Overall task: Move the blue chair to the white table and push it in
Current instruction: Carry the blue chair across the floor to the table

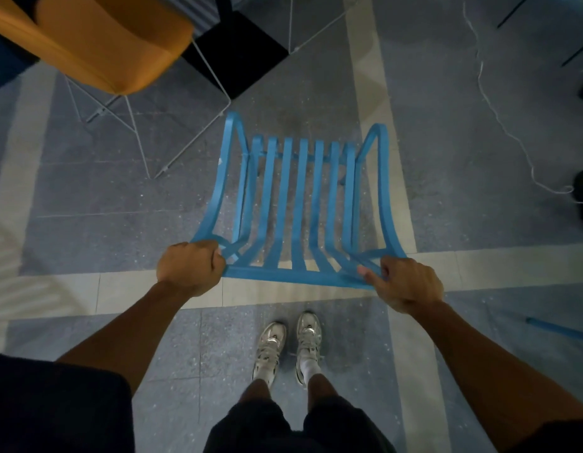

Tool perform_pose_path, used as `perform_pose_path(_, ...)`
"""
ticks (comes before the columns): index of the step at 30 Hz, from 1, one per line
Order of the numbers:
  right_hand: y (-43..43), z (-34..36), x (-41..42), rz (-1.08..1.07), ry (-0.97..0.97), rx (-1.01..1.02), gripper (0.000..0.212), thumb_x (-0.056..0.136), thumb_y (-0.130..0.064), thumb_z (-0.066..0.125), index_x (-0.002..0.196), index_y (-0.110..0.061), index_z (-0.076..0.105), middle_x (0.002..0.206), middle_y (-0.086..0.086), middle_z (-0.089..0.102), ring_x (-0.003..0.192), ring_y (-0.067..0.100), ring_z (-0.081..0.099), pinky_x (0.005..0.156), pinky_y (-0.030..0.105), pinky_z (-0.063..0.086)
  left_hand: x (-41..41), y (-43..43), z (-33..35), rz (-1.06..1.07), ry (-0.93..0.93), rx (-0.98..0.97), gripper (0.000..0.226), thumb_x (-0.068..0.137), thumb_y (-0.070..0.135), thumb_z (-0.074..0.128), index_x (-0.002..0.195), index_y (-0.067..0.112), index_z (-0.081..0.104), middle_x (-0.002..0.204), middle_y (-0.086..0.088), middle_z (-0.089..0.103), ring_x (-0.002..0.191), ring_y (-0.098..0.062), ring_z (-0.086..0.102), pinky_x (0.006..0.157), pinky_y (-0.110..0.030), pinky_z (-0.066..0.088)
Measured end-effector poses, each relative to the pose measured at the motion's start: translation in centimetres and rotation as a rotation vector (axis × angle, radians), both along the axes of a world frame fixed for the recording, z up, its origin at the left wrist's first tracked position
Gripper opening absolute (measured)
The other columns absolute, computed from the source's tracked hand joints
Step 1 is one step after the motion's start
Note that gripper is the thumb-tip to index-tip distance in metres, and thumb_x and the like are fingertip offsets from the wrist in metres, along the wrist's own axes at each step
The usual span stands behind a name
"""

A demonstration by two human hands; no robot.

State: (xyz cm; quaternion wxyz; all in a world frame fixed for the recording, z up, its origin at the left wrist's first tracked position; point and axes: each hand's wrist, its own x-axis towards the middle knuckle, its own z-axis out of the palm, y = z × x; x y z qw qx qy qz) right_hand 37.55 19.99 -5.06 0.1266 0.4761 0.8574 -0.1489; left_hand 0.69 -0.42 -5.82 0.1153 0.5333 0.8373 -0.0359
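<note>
The blue chair (300,204), made of curved slats, stands straight in front of me on the floor, seen from above and behind. My left hand (189,268) grips the left end of its top back rail. My right hand (406,284) grips the right end of the same rail, thumb lying along it. The chair's seat points away from me. My feet in pale sneakers (288,348) stand just behind it. No white table is in view.
An orange chair (94,40) on thin white wire legs stands at the upper left. Beside it a black table base (234,50) rests on the floor. A white cable (499,119) trails across the right side. Another blue leg (558,328) shows at the right.
</note>
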Motion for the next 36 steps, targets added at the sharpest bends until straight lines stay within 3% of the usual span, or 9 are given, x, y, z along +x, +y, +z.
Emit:
perform_pose_path(4, -0.1, -0.5, -0.2, -0.095, 0.008, 0.052, 0.077, 0.08, -0.087, -0.001, 0.064, -0.027, 0.046, 0.057, -0.006, 0.053, 0.051, 0.013, 0.053, 0.054, 0.035, 0.049, 0.1, 0.1, -0.1, 0.049, -0.021, -0.008, 0.032, 0.09, 0.045, 0.037, 0.079, 0.023, 0.057, 0.064, 0.0, 0.059, 0.053, -0.025, 0.06, 0.055, -0.035, 0.057)
perform_pose_path(10, -0.1, -0.9, -0.2, -0.153, -0.017, 0.042, 0.05, 0.086, -0.063, 0.02, 0.062, -0.026, 0.045, 0.057, -0.006, 0.052, 0.05, 0.012, 0.052, 0.053, 0.034, 0.049, -0.2, -0.2, -0.8, 0.011, -0.024, 0.018, 0.03, 0.09, 0.05, 0.036, 0.076, 0.028, 0.051, 0.058, 0.006, 0.052, 0.046, -0.015, 0.052, 0.047, -0.027, 0.046)
perform_pose_path(13, 0.0, -1.0, -0.2, -0.157, 0.005, 0.047, 0.046, 0.085, -0.059, 0.022, 0.061, -0.026, 0.045, 0.055, -0.008, 0.051, 0.047, 0.008, 0.05, 0.048, 0.028, 0.041, -0.4, -0.1, -1.2, 0.011, -0.034, 0.029, 0.036, 0.089, 0.054, 0.026, 0.077, 0.029, 0.049, 0.06, 0.007, 0.054, 0.048, -0.013, 0.053, 0.048, -0.027, 0.05)
perform_pose_path(16, 0.3, -1.1, 0.0, -0.144, 0.016, 0.05, 0.043, 0.082, -0.057, 0.023, 0.06, -0.026, 0.045, 0.053, -0.009, 0.048, 0.044, 0.005, 0.046, 0.042, 0.024, 0.029, -0.2, 0.0, -1.5, 0.01, -0.034, 0.037, 0.029, 0.091, 0.051, 0.035, 0.076, 0.03, 0.046, 0.058, 0.009, 0.051, 0.046, -0.011, 0.051, 0.047, -0.025, 0.047)
perform_pose_path(19, 1.2, -1.4, 0.6, -0.149, 0.027, 0.056, 0.042, 0.08, -0.056, 0.025, 0.06, -0.026, 0.046, 0.053, -0.009, 0.049, 0.044, 0.006, 0.047, 0.041, 0.024, 0.028, 0.4, 0.6, -1.4, 0.01, -0.035, 0.057, 0.022, 0.09, 0.046, 0.045, 0.074, 0.031, 0.043, 0.055, 0.011, 0.047, 0.042, -0.01, 0.047, 0.044, -0.022, 0.041)
perform_pose_path(24, 4.6, -1.7, 2.3, -0.137, 0.048, 0.044, 0.039, 0.08, -0.055, 0.025, 0.062, -0.028, 0.047, 0.053, -0.008, 0.051, 0.043, 0.007, 0.051, 0.039, 0.024, 0.034, 2.6, 3.1, -1.2, 0.001, -0.021, 0.098, 0.028, 0.088, 0.047, 0.037, 0.067, 0.03, 0.044, 0.048, 0.013, 0.038, 0.035, -0.006, 0.038, 0.039, -0.017, 0.031)
perform_pose_path(27, 7.5, -1.7, 3.6, -0.132, 0.069, 0.054, 0.036, 0.078, -0.053, 0.026, 0.059, -0.028, 0.044, 0.051, -0.009, 0.048, 0.042, 0.005, 0.048, 0.04, 0.023, 0.032, 4.3, 5.4, -1.4, 0.009, 0.014, 0.074, 0.026, 0.089, 0.045, 0.049, 0.068, 0.031, 0.043, 0.049, 0.017, 0.034, 0.033, -0.004, 0.032, 0.041, -0.013, 0.026)
perform_pose_path(32, 13.6, -1.4, 6.3, -0.106, 0.052, 0.057, 0.034, 0.073, -0.053, 0.023, 0.058, -0.027, 0.039, 0.053, -0.009, 0.041, 0.043, 0.006, 0.037, 0.043, 0.027, 0.026, 8.6, 10.3, -0.9, 0.059, 0.004, 0.065, 0.025, 0.091, 0.034, 0.058, 0.071, 0.029, 0.044, 0.053, 0.01, 0.044, 0.039, -0.009, 0.043, 0.043, -0.019, 0.037)
perform_pose_path(36, 19.1, -0.8, 8.6, -0.053, 0.006, 0.038, 0.033, 0.076, -0.049, 0.025, 0.068, -0.026, 0.047, 0.058, -0.005, 0.043, 0.047, 0.015, 0.041, 0.056, 0.034, 0.037, 12.3, 14.9, 0.1, 0.141, -0.037, 0.006, 0.02, 0.095, 0.034, 0.047, 0.077, 0.024, 0.05, 0.064, 0.002, 0.055, 0.052, -0.018, 0.056, 0.053, -0.031, 0.052)
